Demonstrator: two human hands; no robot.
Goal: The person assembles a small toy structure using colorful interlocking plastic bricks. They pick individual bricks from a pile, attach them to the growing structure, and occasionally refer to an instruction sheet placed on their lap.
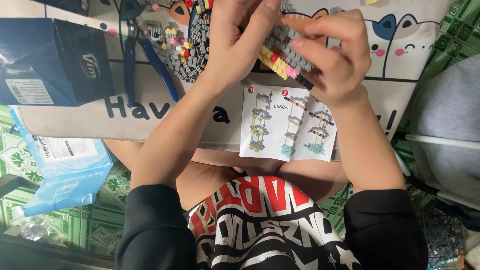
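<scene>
Grey, yellow and pink small-brick model (286, 56) clamped between left hand (240, 40) and right hand (336, 55), fingers closed on it above a folded instruction sheet (287, 122), loose brick pile (187, 47) and blue pliers (142, 60) to the left, dark blue box (55, 62) at the table edge.

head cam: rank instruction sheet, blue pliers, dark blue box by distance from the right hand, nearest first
1. Instruction sheet: just below the right hand, on the table in front of the person.
2. Blue pliers: across the table to the left, beyond the left hand.
3. Dark blue box: farthest, at the table's far left edge.
</scene>
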